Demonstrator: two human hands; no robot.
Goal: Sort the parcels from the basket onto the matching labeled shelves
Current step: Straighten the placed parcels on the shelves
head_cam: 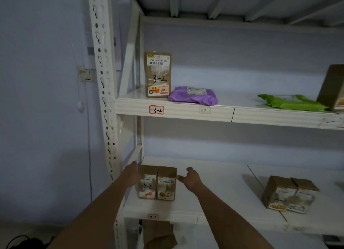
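Two brown cardboard parcels stand side by side on the lower shelf (204, 213), above a small "4-2" label (153, 216). The left parcel (147, 182) is marked "4-2"; the right parcel (166, 183) carries a blurred mark. My left hand (132, 171) lies flat against the left parcel's outer side. My right hand (191, 178) hovers just right of the right parcel, fingers spread, its thumb close to the box. The basket is out of view.
On the upper shelf, labelled "3-2" (156, 109), stand a brown "3-2" box (158, 74), a purple bag (193, 96), a green bag (290, 102) and a box at the right edge (332, 86). Two more boxes (288, 194) sit lower right. A perforated upright (104, 85) borders the left.
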